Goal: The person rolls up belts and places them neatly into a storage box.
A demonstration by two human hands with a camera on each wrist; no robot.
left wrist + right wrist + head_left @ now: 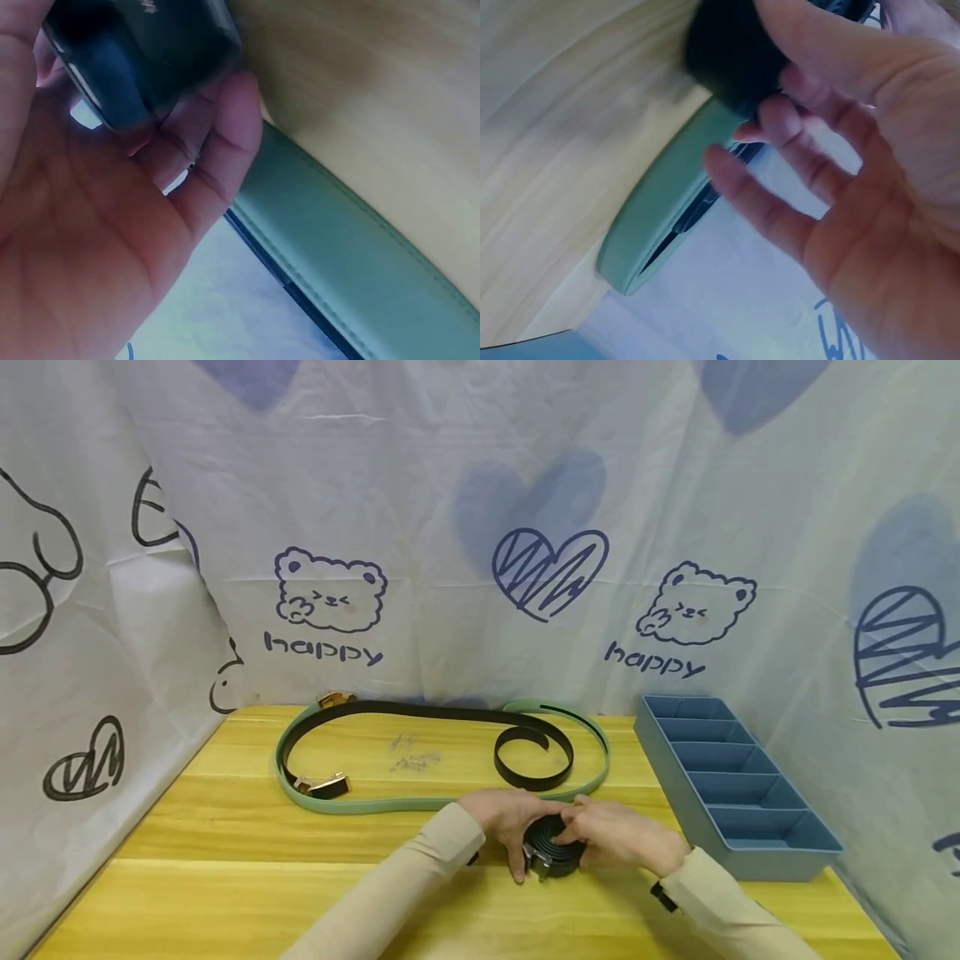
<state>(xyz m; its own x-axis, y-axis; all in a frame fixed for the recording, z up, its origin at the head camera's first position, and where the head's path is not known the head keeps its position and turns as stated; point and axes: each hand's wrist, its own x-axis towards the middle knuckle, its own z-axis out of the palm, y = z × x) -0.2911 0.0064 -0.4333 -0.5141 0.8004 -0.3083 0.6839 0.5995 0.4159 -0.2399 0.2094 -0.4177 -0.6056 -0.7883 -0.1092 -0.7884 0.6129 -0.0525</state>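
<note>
A dark belt, rolled into a tight coil (553,860) with a metal buckle (538,862) on its outer side, stands on edge on the wooden table. My left hand (504,817) holds its left side, with thumb and fingers curved round it. From the right, my right hand (621,833) grips the coil, one finger at its centre. The left wrist view shows the smooth dark buckle face (146,64) against the left fingers. In the right wrist view the coil (731,60) is partly covered by the right thumb.
Behind the hands, a green belt (367,807) lies in a long loop. Within it is a black belt (442,712) with a curled end and a gold-trimmed buckle (330,787). A blue-grey compartment box (780,865) stands at the right. A printed cloth (435,468) hangs behind the table.
</note>
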